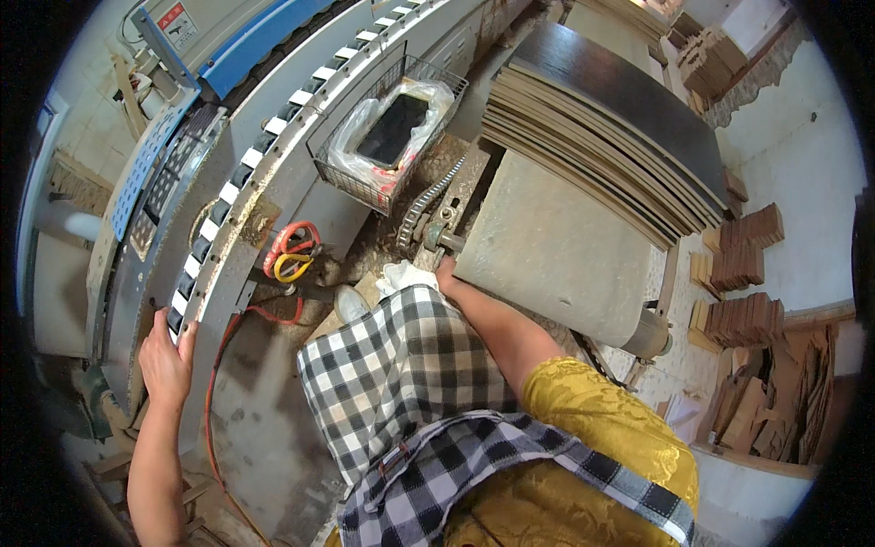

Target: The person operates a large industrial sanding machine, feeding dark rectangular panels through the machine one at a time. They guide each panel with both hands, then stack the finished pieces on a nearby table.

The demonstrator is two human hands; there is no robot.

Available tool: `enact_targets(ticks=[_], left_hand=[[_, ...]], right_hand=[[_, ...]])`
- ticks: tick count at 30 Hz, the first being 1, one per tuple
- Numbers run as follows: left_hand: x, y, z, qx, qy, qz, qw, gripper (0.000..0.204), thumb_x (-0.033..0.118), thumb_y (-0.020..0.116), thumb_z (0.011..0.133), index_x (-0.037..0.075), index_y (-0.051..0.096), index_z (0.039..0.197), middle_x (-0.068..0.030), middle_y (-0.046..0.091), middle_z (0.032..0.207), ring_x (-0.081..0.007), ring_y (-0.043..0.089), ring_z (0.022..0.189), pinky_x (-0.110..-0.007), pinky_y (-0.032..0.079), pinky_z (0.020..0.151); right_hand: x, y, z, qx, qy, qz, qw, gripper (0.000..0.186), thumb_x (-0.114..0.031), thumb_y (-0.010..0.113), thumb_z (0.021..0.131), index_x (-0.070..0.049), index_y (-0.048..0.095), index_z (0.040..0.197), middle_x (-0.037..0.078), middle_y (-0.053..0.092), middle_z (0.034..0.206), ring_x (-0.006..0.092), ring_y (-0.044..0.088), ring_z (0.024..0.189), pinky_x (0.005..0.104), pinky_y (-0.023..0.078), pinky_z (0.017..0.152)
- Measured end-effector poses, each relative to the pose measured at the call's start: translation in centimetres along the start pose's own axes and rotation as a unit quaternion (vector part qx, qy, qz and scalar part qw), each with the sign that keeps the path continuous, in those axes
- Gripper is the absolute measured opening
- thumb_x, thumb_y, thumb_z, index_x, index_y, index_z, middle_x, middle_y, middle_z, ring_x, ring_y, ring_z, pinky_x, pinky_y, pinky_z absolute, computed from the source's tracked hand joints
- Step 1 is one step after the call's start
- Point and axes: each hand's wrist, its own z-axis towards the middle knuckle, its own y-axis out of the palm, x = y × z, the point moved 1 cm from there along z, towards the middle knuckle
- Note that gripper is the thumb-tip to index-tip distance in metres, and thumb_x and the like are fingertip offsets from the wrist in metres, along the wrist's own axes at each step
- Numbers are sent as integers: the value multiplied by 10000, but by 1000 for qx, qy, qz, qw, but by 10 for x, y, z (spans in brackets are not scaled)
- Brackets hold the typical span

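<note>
Well, the biggest thing here is the long grey machine [342, 211] on the left, with a curving track [209, 230] of black and white pads along its top. Across from it stands a wide belt [551, 242], and on its far part lies a tall stack of boards [611, 141], the top one dark. As for progress, the boards sit piled together with bare belt on the near side, and no board shows in a hand or on the visible track; handling them looks undone, though how many are finished cannot be told. At the lower right, a bin [761, 463] holds upright wood scraps [775, 401]. Beside the track, a wire basket [361, 188] holds a clear plastic bag [344, 150] with a dark-screened tablet [394, 129] on it. The left hand [167, 360] touches the track's near end, thumb and fingers slightly apart around the edge. The right hand [447, 275] is by the belt's near left corner, mostly hidden, so its grip cannot be told.
</note>
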Motion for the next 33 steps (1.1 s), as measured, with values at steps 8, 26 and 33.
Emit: enact_targets(ticks=[8,26,33], left_hand=[[8,-10,7,-17,2,4,1000,440,370,508,862,-6,477,1088,-273,576,884,-429,546,831,-461,420,716],[3,-5,5,-29,-11,5,999,478,410,489,870,6,471,1124,-279,573,895,-432,553,842,-456,433,717],[4,-6,3,-28,-21,17,999,455,398,487,869,6,479,1098,-273,574,887,-431,548,832,-464,430,706]], right_hand=[[52,86,39,56,25,103,993,221,-123,484,805,-15,634,928,210,624,954,365,582,937,432,451,787],[12,19,10,11,56,-4,998,324,-213,408,836,-16,626,972,231,587,1042,383,556,996,449,434,844],[-4,-21,-4,-112,-13,-24,993,350,-220,424,849,17,568,1063,266,538,1115,393,494,1083,442,383,906]])
